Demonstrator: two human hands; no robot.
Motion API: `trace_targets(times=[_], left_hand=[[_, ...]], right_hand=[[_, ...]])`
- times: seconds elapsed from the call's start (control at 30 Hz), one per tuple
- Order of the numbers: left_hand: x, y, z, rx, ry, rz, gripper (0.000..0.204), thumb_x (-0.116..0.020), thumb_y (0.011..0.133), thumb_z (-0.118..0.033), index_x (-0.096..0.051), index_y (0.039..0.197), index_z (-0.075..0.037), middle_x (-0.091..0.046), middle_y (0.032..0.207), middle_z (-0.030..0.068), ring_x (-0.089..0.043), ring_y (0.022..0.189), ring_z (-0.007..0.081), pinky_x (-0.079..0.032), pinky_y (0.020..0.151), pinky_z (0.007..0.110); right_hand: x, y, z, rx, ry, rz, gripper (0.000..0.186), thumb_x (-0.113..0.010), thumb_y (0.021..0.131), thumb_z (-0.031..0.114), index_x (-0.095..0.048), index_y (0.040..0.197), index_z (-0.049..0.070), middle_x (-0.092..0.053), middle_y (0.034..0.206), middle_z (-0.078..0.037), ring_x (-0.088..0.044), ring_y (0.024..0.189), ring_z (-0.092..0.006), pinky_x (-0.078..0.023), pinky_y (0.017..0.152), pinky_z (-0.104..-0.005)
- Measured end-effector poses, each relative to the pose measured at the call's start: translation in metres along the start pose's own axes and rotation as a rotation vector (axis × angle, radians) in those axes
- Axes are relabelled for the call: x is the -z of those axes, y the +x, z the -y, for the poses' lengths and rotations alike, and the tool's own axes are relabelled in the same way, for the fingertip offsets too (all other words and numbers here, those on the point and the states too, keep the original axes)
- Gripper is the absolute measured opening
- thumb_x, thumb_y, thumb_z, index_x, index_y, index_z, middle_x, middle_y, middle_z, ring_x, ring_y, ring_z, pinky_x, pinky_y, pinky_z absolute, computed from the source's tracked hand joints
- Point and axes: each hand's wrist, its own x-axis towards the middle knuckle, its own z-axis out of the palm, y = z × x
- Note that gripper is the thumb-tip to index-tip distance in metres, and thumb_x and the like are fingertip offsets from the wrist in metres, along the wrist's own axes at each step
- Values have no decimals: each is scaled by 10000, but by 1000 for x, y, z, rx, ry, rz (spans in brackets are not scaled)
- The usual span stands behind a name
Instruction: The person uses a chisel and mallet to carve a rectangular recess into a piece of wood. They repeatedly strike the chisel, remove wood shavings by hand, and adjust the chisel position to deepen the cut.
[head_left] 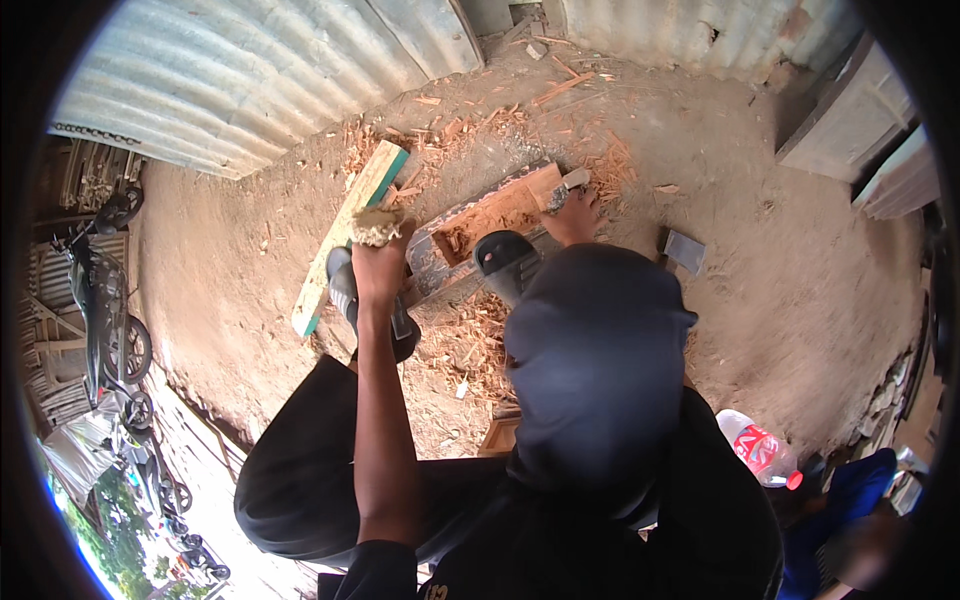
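My left hand (378,268) is closed round the upright handle of a chisel (378,227), whose pale top end is frayed. A dark metal part shows below that hand, beside my left foot. In front of me lies a long wooden block (490,217) with a rectangular hollow cut into it, wood chips inside. At its far right end, my right hand (574,216) is closed beside a small greyish piece (577,178). What its fingers grip cannot be made out. My sandalled right foot (505,262) is against the block's near side.
A plank with a green edge (350,235) lies left of the block. Wood shavings (465,340) litter the dirt ground. A square metal tool head (685,251) lies to the right. A plastic bottle (758,448) is at lower right, near another person's blue clothing (845,510). Corrugated metal sheets (270,80) stand behind.
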Motion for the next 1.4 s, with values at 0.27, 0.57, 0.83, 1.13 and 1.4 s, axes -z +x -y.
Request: trace_targets(times=[0.27,0.57,0.83,1.13,1.4], left_hand=[[-20,43,-47,195,-233,217,288,-696,799,-230,-604,946,1,-645,865,83,-582,784,160,-463,710,314],[-133,106,-19,-9,-177,568,479,-729,775,-375,-596,1083,-33,-654,1013,90,-612,943,191,-484,847,333],[-220,136,37,25,-578,471,255,-676,832,-297,-593,820,-55,-528,675,35,-505,638,114,-413,619,283],[-263,153,47,219,-684,474,488,-736,786,-297,-542,1099,23,-584,841,39,-532,743,158,-482,717,316],[-268,161,67,347,-734,697,356,-655,846,-314,-516,625,-73,-367,535,-23,-339,498,73,-274,491,247]], right_hand=[[3,27,-31,15,-46,-53,968,-751,628,456,-288,1393,85,-206,1448,-190,-231,1318,-409,-211,1005,-638],[41,39,-127,156,341,-278,362,-650,819,292,-610,1039,7,-602,1064,-181,-581,990,-306,-457,865,-370],[40,-52,-240,-366,43,-265,513,-713,781,354,-533,1088,-16,-577,1031,-147,-566,907,-252,-468,793,-364],[-8,-77,-229,-409,236,-92,575,-758,730,372,-520,1076,-21,-562,943,-100,-550,837,-168,-457,691,-285],[5,-53,-213,-628,978,152,292,-665,767,214,-541,953,27,-551,822,-77,-538,743,-187,-449,701,-322]])
